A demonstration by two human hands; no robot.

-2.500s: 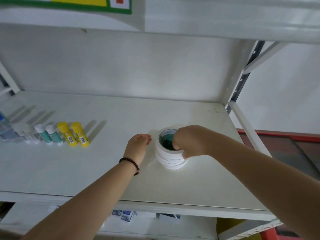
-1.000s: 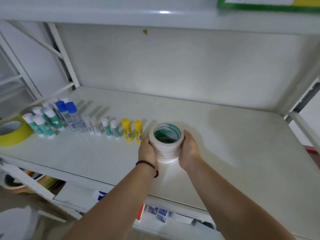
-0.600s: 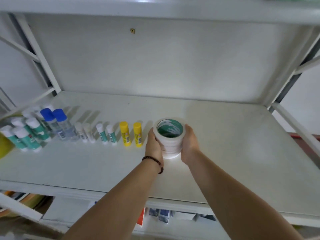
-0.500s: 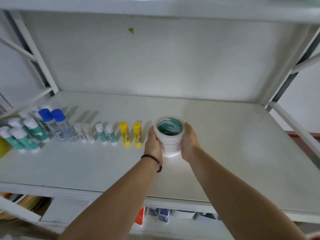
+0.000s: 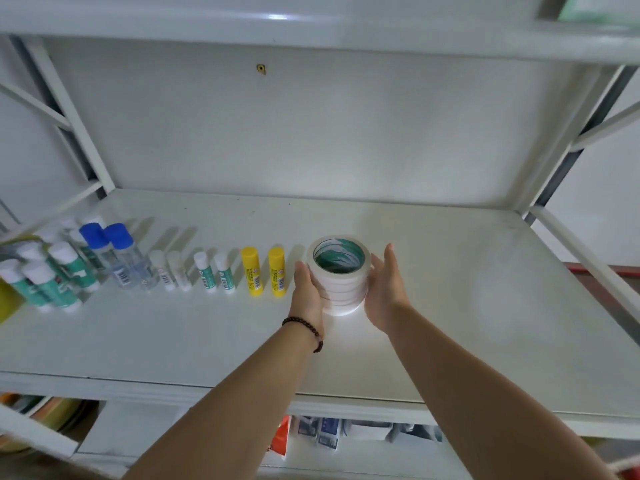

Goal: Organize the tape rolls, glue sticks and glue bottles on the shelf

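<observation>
A person's 2 bare arms reach forward over a white metal shelf [image 5: 450,306]. Between the hands stands a stack of white tape rolls [image 5: 338,275], upright on the shelf near its middle, with a green inner core showing at the top. The left hand [image 5: 307,292] lies flat against the stack's left side, fingers straight, touching but not gripping. A dark bead bracelet [image 5: 304,328] circles that wrist. The right hand [image 5: 383,289] is spread flat just beside the stack's right side, fingers extended, with a small gap visible at the fingertips; whether the palm touches the rolls cannot be told.

To the left of the stack, a row of upright items runs along the shelf: 2 yellow glue sticks [image 5: 263,275] just beside the left hand, then 2 green sticks [image 5: 214,276], then 2 white sticks [image 5: 170,274], then 2 clear bottles with blue caps [image 5: 116,254]. A cluster of green bottles with white caps [image 5: 45,278] stands at the far left.
</observation>
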